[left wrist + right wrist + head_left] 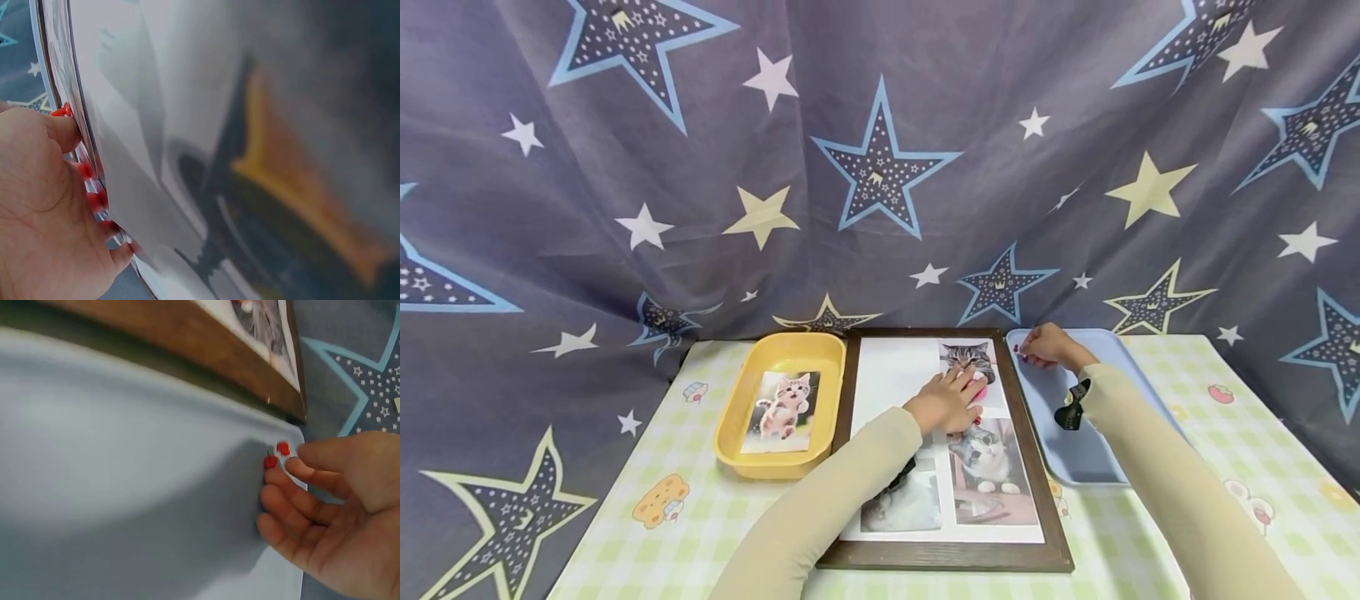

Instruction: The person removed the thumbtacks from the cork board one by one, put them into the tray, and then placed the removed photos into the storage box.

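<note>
My left hand (pixel 946 402) lies spread on the upper right tabby cat photo (pixel 967 354), pinned down against the white board (pixel 891 375) in a dark wooden frame (pixel 947 554). A red push pin (pixel 64 110) stands by the left thumb, near the top of the lower grey-and-white cat photo (pixel 992 475). Over the far left corner of the blue tray (pixel 1078 458) is my right hand (pixel 1051 346), its fingers loosely bent. Just beyond its thumb and index fingertips, two red push pins (pixel 270 461) show in the right wrist view; neither looks clearly pinched.
A yellow tray (pixel 727 450) with a kitten photo (pixel 782 412) stands left of the frame. Another pale photo (pixel 902 504) lies at the board's lower left, partly behind the left forearm. A starry curtain (pixel 880 275) hangs behind the checked tablecloth (pixel 700 533).
</note>
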`<action>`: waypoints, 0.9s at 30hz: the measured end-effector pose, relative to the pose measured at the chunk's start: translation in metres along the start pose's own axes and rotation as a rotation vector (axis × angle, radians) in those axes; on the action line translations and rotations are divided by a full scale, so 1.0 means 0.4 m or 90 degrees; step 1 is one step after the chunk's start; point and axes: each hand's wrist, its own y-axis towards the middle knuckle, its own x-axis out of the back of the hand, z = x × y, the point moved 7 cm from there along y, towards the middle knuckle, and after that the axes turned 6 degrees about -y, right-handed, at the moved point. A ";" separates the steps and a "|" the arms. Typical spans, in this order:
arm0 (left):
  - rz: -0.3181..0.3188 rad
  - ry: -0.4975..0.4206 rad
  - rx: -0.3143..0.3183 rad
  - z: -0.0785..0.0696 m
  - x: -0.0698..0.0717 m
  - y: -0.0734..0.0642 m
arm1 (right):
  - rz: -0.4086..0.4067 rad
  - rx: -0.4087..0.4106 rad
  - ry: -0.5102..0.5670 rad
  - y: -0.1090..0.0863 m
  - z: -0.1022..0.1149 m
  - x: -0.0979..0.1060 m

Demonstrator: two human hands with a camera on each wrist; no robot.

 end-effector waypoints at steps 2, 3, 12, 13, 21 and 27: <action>0.002 0.000 0.003 0.003 -0.005 0.000 | -0.033 0.014 0.021 0.006 0.009 -0.003; 0.004 0.002 0.004 0.004 -0.008 0.001 | -0.051 0.022 0.027 0.009 0.016 -0.004; 0.003 0.003 0.007 0.008 -0.015 0.003 | -0.105 0.049 0.049 0.021 0.112 -0.022; 0.003 0.002 0.006 0.008 -0.014 0.002 | -0.100 0.049 0.050 0.022 0.122 -0.025; 0.001 0.003 0.011 0.005 -0.005 -0.003 | -0.064 0.027 -0.011 0.047 0.147 -0.053; 0.006 0.003 0.011 0.001 -0.005 -0.004 | -0.056 0.012 -0.060 0.053 0.157 -0.062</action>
